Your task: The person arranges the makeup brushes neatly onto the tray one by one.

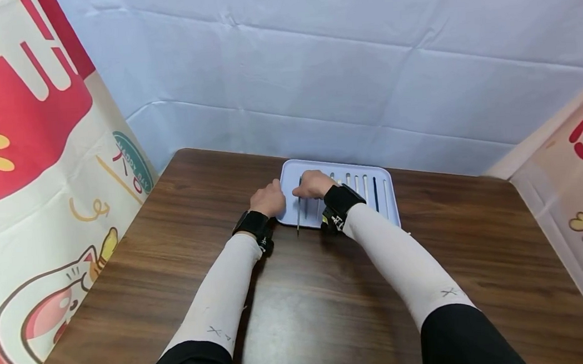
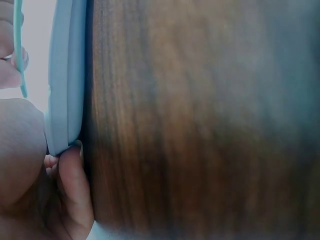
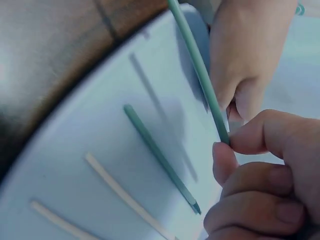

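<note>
Both hands are working at the pale blue tray (image 1: 390, 198), which is sitting on the brown wooden table (image 1: 299, 309) just above the centre of the head view, close under the white backdrop (image 1: 339, 62).

The right hand (image 1: 313, 184) is pinching a thin green stick (image 1: 299, 212) between thumb and fingertips, fingers curled tight on it. In the head view that stick is running down from the hand across the tray's near left edge, its lower tip hanging over the table. In the right wrist view the same green stick (image 3: 197, 67) is slanting from the top centre down to the pinch at right of centre, raised above the tray floor.

The left hand (image 1: 268, 198) is gripping the tray's left rim; in the left wrist view a finger (image 2: 75, 192) is curling around the tray (image 2: 65, 75) edge at lower left, clamped on it.

Lying flat on the tray in the right wrist view: a second green stick (image 3: 160, 157) at centre, and a white stick (image 3: 125, 195) just beside it to the lower left, apart from it. In the head view more sticks are lying in a row on the right half, among them a dark blue stick (image 1: 375, 194).

Printed cartoon banners (image 1: 35, 164) are standing along the left and right edges of the frame.
</note>
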The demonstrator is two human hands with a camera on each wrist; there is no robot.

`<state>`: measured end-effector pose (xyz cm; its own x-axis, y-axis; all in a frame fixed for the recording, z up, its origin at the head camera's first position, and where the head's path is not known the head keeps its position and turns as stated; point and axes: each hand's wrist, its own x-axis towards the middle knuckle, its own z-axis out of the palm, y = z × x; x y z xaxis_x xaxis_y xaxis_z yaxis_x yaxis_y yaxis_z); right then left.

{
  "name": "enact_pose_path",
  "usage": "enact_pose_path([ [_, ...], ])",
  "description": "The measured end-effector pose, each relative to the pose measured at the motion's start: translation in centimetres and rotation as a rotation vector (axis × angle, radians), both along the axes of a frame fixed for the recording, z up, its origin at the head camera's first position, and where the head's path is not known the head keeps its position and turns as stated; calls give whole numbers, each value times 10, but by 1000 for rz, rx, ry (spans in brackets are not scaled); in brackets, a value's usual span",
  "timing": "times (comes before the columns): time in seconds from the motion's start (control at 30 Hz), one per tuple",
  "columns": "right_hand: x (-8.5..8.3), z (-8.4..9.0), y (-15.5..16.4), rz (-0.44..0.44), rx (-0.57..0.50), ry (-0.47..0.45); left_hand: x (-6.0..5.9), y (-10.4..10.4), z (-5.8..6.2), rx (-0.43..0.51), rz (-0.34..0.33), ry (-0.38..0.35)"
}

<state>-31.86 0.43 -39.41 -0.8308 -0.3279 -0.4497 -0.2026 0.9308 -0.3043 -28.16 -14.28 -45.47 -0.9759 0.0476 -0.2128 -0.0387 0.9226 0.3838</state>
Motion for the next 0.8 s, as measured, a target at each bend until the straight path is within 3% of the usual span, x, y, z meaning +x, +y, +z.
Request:
enact_pose_path([
  [0.4,-16,-7,0,-22,34,48,3,1,-1,-13,3,9],
  [0.8,-20,-9,-15,-1,53,54,5,-1,-2,-15,14,-3],
])
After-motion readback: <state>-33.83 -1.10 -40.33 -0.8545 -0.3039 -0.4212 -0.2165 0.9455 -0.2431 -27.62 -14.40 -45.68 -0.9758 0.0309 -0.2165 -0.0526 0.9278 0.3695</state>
